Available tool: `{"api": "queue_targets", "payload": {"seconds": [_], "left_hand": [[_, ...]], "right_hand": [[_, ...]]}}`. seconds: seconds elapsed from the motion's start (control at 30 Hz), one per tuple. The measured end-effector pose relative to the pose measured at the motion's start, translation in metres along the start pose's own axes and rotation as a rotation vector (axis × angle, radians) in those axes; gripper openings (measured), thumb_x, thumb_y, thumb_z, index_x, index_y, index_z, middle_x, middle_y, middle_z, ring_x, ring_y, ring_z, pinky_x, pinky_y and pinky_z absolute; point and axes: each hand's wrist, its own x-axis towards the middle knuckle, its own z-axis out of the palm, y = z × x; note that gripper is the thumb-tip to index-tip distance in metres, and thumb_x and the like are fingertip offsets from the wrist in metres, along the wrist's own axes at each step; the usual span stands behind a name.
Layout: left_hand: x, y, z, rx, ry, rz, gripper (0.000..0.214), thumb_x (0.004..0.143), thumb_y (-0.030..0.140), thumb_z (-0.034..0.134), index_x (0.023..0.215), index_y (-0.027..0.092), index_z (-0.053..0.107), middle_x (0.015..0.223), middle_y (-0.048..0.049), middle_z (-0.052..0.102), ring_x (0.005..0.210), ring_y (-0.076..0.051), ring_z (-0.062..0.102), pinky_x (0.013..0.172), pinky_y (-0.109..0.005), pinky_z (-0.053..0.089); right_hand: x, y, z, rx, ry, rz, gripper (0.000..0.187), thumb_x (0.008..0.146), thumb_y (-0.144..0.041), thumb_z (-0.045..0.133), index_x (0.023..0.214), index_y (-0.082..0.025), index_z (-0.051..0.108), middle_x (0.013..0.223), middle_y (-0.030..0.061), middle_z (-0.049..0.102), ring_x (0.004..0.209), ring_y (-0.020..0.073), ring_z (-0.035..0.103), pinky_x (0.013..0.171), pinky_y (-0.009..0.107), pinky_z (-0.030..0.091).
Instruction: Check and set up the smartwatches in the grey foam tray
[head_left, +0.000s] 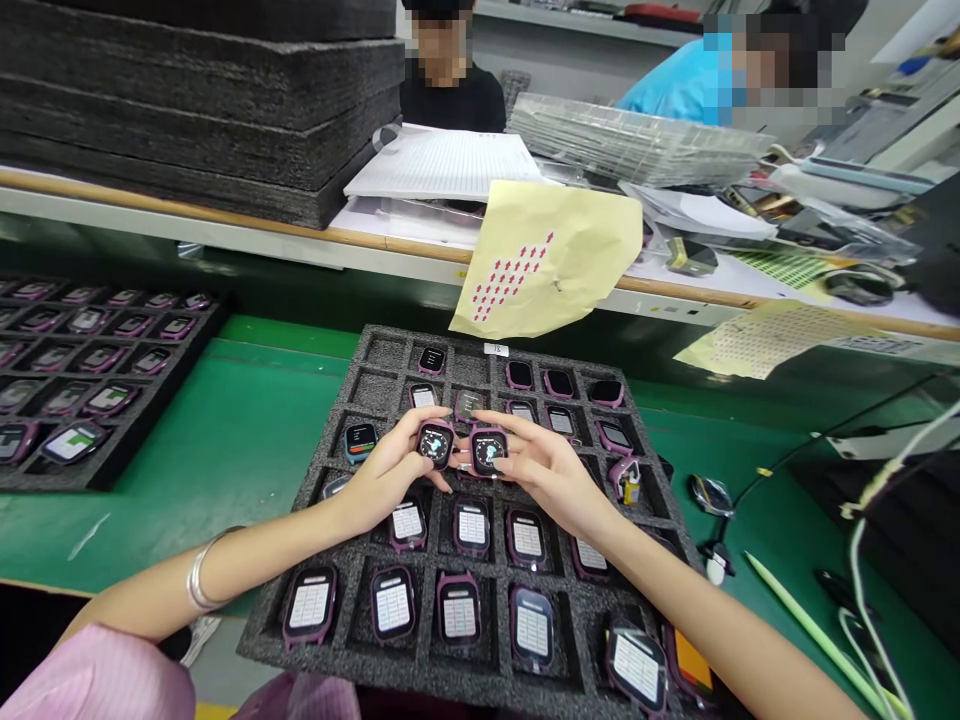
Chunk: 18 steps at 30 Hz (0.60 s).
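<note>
My left hand (390, 472) grips a purple smartwatch body (435, 444) with a lit dark screen. My right hand (541, 468) holds a second purple watch body (488, 450) right beside it. Both are raised just above a black foam tray (358, 400) divided into square pockets. Many pockets hold watch bodies; those in the near rows (459, 610) show white grid screens, and some in the far rows (517, 375) are dark.
A second foam tray of watches (112, 460) lies at the left on the green mat. Yellow sticker sheets (551, 255) hang over the shelf edge. Stacked foam (187, 90), papers and clear trays fill the shelf. Two people sit beyond. Cables and a pale stylus (810, 625) lie at right.
</note>
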Motion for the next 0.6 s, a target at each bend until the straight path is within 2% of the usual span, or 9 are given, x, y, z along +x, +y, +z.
{"api": "queue_targets", "payload": {"seconds": [0.2, 0.4, 0.5, 0.6], "left_hand": [[-0.001, -0.001, -0.001, 0.017, -0.020, 0.009, 0.048, 0.075, 0.008, 0.043, 0.122, 0.018, 0.043, 0.105, -0.0060, 0.056, 0.090, -0.018, 0.059, 0.068, -0.029, 0.059], [-0.003, 0.001, 0.001, 0.084, -0.051, 0.000, 0.046, 0.080, 0.010, 0.046, 0.124, 0.020, 0.041, 0.106, -0.0056, 0.051, 0.090, -0.018, 0.057, 0.071, -0.031, 0.057], [-0.003, 0.001, 0.001, 0.210, -0.012, -0.001, 0.045, 0.079, 0.014, 0.056, 0.122, 0.020, 0.041, 0.098, -0.0035, 0.053, 0.084, -0.017, 0.057, 0.069, -0.028, 0.053], [-0.002, 0.001, 0.000, 0.369, 0.053, 0.055, 0.039, 0.078, 0.019, 0.063, 0.114, 0.020, 0.047, 0.090, -0.0015, 0.055, 0.080, -0.016, 0.056, 0.069, -0.027, 0.048]], "right_hand": [[0.000, 0.001, -0.002, -0.037, -0.018, -0.034, 0.046, 0.084, -0.018, 0.066, 0.128, -0.020, 0.054, 0.111, 0.0096, 0.070, 0.106, 0.0258, 0.065, 0.101, 0.046, 0.044], [-0.001, 0.000, 0.002, -0.060, 0.020, -0.028, 0.044, 0.085, -0.024, 0.068, 0.127, -0.021, 0.055, 0.111, 0.0093, 0.070, 0.105, 0.0251, 0.066, 0.100, 0.045, 0.046], [-0.004, -0.004, 0.006, 0.040, -0.006, 0.043, 0.044, 0.087, -0.026, 0.066, 0.129, -0.023, 0.054, 0.115, 0.0086, 0.068, 0.108, 0.0237, 0.064, 0.100, 0.044, 0.046], [-0.006, -0.008, 0.008, 0.063, -0.035, 0.090, 0.044, 0.087, -0.027, 0.065, 0.129, -0.024, 0.055, 0.117, 0.0082, 0.067, 0.111, 0.0222, 0.062, 0.099, 0.041, 0.047]]}}
